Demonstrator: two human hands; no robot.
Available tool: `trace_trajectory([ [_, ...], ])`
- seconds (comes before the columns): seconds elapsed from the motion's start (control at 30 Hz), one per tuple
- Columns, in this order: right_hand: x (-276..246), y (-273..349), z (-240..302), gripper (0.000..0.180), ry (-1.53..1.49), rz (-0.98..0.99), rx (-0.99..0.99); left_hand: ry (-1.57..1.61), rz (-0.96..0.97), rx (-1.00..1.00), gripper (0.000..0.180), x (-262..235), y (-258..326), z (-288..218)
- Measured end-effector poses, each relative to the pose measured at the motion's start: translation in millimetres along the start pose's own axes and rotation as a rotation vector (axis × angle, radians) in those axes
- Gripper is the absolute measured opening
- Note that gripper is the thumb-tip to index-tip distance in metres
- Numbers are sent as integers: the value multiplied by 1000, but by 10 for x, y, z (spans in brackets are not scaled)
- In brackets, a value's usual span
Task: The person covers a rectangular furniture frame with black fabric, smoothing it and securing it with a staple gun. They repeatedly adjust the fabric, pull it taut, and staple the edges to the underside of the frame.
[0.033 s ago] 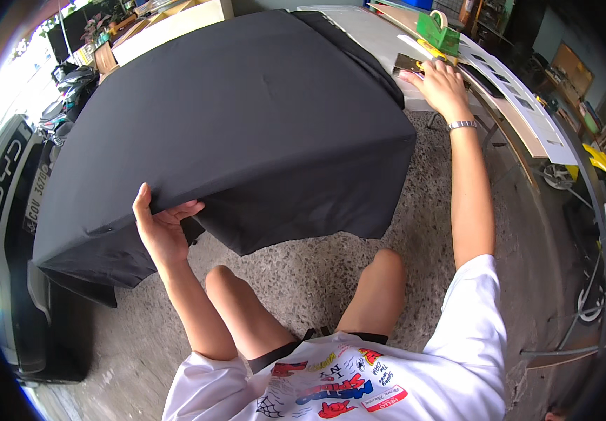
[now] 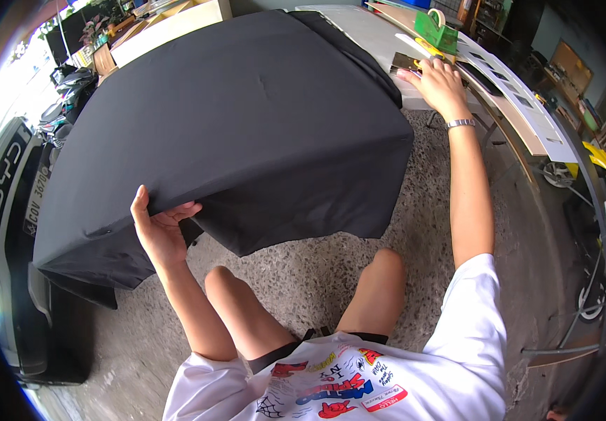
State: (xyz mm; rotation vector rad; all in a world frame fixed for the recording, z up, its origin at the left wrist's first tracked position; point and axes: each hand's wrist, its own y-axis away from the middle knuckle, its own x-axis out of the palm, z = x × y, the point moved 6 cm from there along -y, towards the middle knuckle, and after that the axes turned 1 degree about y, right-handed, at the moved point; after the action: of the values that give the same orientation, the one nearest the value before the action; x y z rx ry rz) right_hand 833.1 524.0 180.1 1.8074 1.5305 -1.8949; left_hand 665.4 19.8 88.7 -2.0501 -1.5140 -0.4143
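Observation:
A large black cloth drapes over a broad surface in front of me, its near edge hanging in folds. My left hand grips that near edge, thumb up against the top and fingers curled beneath, partly hidden by cloth. Stretched far to the right, my right hand rests over small tools on the grey table. Its thumb is spread from the bent fingers, whose tips are partly hidden. By the thumb lies a flat dark piece, with a yellow-handled tool just beyond the fingers.
A green tape dispenser stands past my right hand. Near it lie a black flat object and a long white strip with cut-outs. A dark car bumper stands at far left; a yellow bike is at far right.

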Motion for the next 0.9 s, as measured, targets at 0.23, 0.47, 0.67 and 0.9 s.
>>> trace_trajectory([
  [0.23, -7, -13, -9, 81, 0, -18, -5, -43, 27, 2, 49, -83, -56, 33],
  [0.47, -43, -55, -40, 79, 2, -87, -11, -138, 6, -49, 82, -197, 83, -325],
  [0.67, -197, 26, 60, 70, 36, -116, 10, -258, -491, 158, 74, -1574, 150, -1036],
  [0.9, -324, 78, 104, 62, -9, -250, -53, -310, -367, 3, 63, -1720, -332, -1366],
])
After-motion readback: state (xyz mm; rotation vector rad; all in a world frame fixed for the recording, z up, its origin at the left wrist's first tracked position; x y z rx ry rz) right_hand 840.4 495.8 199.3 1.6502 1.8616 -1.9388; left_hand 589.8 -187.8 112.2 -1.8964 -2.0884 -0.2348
